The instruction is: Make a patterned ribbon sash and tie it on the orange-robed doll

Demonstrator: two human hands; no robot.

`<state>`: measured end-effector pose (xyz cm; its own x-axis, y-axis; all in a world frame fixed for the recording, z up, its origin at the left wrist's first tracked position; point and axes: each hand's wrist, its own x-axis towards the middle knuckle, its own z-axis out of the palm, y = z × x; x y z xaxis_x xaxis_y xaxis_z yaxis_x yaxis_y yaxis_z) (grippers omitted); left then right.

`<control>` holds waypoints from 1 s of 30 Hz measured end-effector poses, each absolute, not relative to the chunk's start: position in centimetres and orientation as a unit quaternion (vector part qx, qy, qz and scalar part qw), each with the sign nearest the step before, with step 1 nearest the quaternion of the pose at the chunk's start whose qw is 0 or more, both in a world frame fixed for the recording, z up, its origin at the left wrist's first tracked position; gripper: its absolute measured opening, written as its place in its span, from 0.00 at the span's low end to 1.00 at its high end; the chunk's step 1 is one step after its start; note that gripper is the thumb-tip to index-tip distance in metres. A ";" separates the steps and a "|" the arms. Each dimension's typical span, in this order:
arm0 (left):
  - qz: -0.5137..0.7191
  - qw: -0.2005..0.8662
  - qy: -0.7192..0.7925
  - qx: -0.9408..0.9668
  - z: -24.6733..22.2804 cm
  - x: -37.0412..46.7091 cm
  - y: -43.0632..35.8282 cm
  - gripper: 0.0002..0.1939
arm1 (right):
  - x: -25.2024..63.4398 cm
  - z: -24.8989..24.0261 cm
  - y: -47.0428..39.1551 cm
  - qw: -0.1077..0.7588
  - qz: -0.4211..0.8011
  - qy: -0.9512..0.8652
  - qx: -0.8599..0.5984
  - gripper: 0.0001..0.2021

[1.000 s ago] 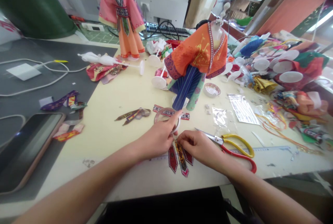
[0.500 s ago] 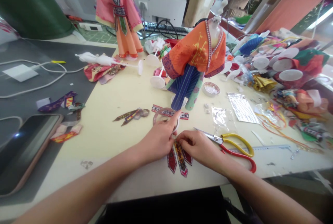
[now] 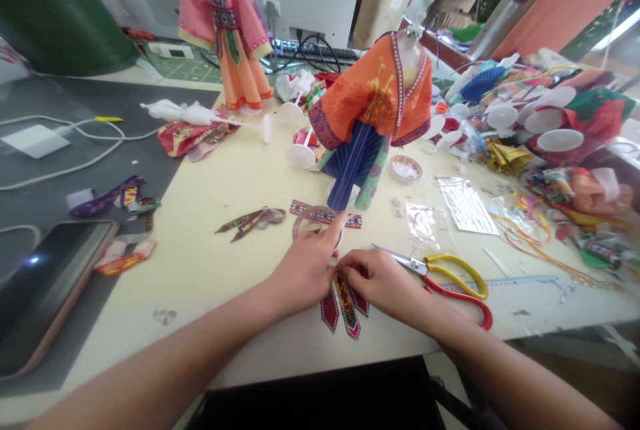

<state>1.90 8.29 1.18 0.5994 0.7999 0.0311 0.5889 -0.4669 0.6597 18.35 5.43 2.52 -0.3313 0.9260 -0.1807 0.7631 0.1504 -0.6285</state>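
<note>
My left hand (image 3: pixel 306 265) is closed around the near side of a roll of clear tape (image 3: pixel 300 225), its index finger stretched along the ring. Beside it my right hand (image 3: pixel 373 275) pinches the top ends of several ribbon strips (image 3: pixel 346 303). These have pointed ends and pale beaded edges; the outer ones are dark red, the middle one patterned. The pinched ends are hidden by my fingers. A flat patterned ribbon (image 3: pixel 354 221) lies just beyond the tape. Ahead stands a doll form in an orange robe (image 3: pixel 367 100) and a blue striped skirt.
Scissors (image 3: pixel 457 277) with yellow and red handles lie right of my hand, over a ruler (image 3: pixel 525 281). A phone (image 3: pixel 50 290) is at left. Farther back are a pink-robed doll form (image 3: pixel 227 30), a small bowl (image 3: pixel 406 169) and a heap of doll parts (image 3: pixel 555 117).
The view has shifted very slightly. Both hands keep the same hold, and the left index finger lies a little lower over the tape roll.
</note>
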 end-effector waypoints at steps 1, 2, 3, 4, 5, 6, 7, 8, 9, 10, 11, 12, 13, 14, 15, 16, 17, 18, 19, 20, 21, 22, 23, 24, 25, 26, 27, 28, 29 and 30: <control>0.171 0.307 0.413 0.840 1.2 1.9 8.3 0.40 | 18.4 2.5 5.4 0.125 0.326 -0.748 -0.565 0.11; 0.173 0.306 0.413 0.840 1.2 1.9 8.3 0.40 | 18.4 2.6 5.4 0.124 0.326 -0.748 -0.564 0.11; 0.176 0.306 0.412 0.840 1.2 1.9 8.3 0.41 | 18.4 2.6 5.4 0.124 0.326 -0.749 -0.564 0.11; 0.179 0.307 0.411 0.840 1.2 1.9 8.3 0.41 | 18.4 2.6 5.3 0.123 0.325 -0.750 -0.563 0.11; 0.180 0.308 0.410 0.839 1.2 1.9 8.3 0.42 | 18.4 2.6 5.3 0.123 0.325 -0.751 -0.562 0.11; 0.180 0.309 0.410 0.839 1.1 1.9 8.3 0.42 | 18.4 2.6 5.2 0.122 0.326 -0.752 -0.560 0.11; 0.180 0.307 0.411 0.839 1.1 2.0 8.3 0.42 | 18.4 2.7 5.2 0.121 0.325 -0.753 -0.560 0.11; 0.179 0.305 0.412 0.840 1.1 2.0 8.3 0.42 | 18.5 2.7 5.1 0.120 0.325 -0.754 -0.558 0.11; 0.177 0.303 0.414 0.840 1.1 2.0 8.3 0.42 | 18.5 2.8 5.0 0.119 0.325 -0.755 -0.557 0.11; 0.174 0.302 0.416 0.840 1.1 2.0 8.3 0.42 | 18.5 2.8 4.9 0.118 0.324 -0.757 -0.555 0.12; 0.171 0.300 0.419 0.839 1.2 2.0 8.3 0.42 | 18.5 2.9 4.8 0.116 0.324 -0.759 -0.553 0.12; 0.170 0.300 0.422 0.839 1.2 2.0 8.3 0.42 | 18.5 3.0 4.7 0.114 0.323 -0.761 -0.551 0.12; 0.168 0.300 0.423 0.838 1.2 2.1 8.3 0.42 | 18.5 3.2 4.6 0.112 0.323 -0.762 -0.550 0.12; 0.168 0.301 0.422 0.838 1.3 2.1 8.3 0.42 | 18.5 3.3 4.5 0.110 0.323 -0.764 -0.548 0.12; 0.169 0.301 0.421 0.839 1.3 2.1 8.3 0.43 | 18.5 3.4 4.5 0.108 0.323 -0.765 -0.546 0.12; 0.171 0.301 0.419 0.839 1.3 2.0 8.3 0.43 | 18.5 3.5 4.4 0.108 0.324 -0.766 -0.544 0.13; 0.173 0.302 0.416 0.840 1.2 2.0 8.4 0.43 | 18.5 3.5 4.3 0.110 0.325 -0.767 -0.542 0.13; 0.174 0.302 0.414 0.841 1.2 2.0 8.4 0.43 | 18.5 3.5 4.3 0.114 0.327 -0.767 -0.540 0.13; 0.175 0.301 0.412 0.842 1.2 2.0 8.4 0.44 | 18.5 3.5 4.3 0.119 0.329 -0.767 -0.537 0.13; 0.175 0.300 0.412 0.843 1.1 2.0 8.4 0.44 | 18.6 3.4 4.2 0.123 0.329 -0.767 -0.537 0.14; 0.174 0.299 0.411 0.843 1.1 2.0 8.4 0.44 | 18.6 3.4 4.2 0.128 0.328 -0.766 -0.538 0.13; 0.173 0.299 0.410 0.844 1.1 2.0 8.4 0.44 | 18.7 3.3 4.1 0.133 0.323 -0.765 -0.541 0.13; 0.173 0.300 0.410 0.844 1.1 1.9 8.4 0.44 | 18.8 3.2 4.1 0.138 0.316 -0.763 -0.547 0.12; 0.172 0.301 0.409 0.844 1.1 1.9 8.4 0.44 | 18.8 3.1 4.0 0.143 0.306 -0.762 -0.553 0.12; 0.172 0.303 0.409 0.844 1.1 1.9 8.4 0.44 | 18.9 3.0 3.9 0.148 0.296 -0.762 -0.556 0.11; 0.171 0.303 0.409 0.843 1.1 1.9 8.4 0.44 | 18.9 3.0 3.7 0.153 0.286 -0.765 -0.556 0.11; 0.171 0.304 0.409 0.843 1.1 1.9 8.4 0.44 | 19.0 2.9 3.6 0.156 0.276 -0.771 -0.552 0.11; 0.170 0.306 0.410 0.842 1.1 1.9 8.3 0.44 | 19.0 2.9 3.5 0.156 0.264 -0.781 -0.544 0.11; 0.170 0.308 0.410 0.842 1.2 1.9 8.3 0.44 | 19.0 2.9 3.3 0.152 0.250 -0.793 -0.535 0.11; 0.170 0.309 0.409 0.841 1.2 1.9 8.3 0.43 | 18.9 2.8 3.2 0.144 0.232 -0.806 -0.525 0.11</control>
<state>1.93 8.34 1.19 0.6072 0.7939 0.0329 0.5838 -0.4738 0.6593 18.93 3.23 2.83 -0.4069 0.9134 -0.0113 0.7798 0.3408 -0.5252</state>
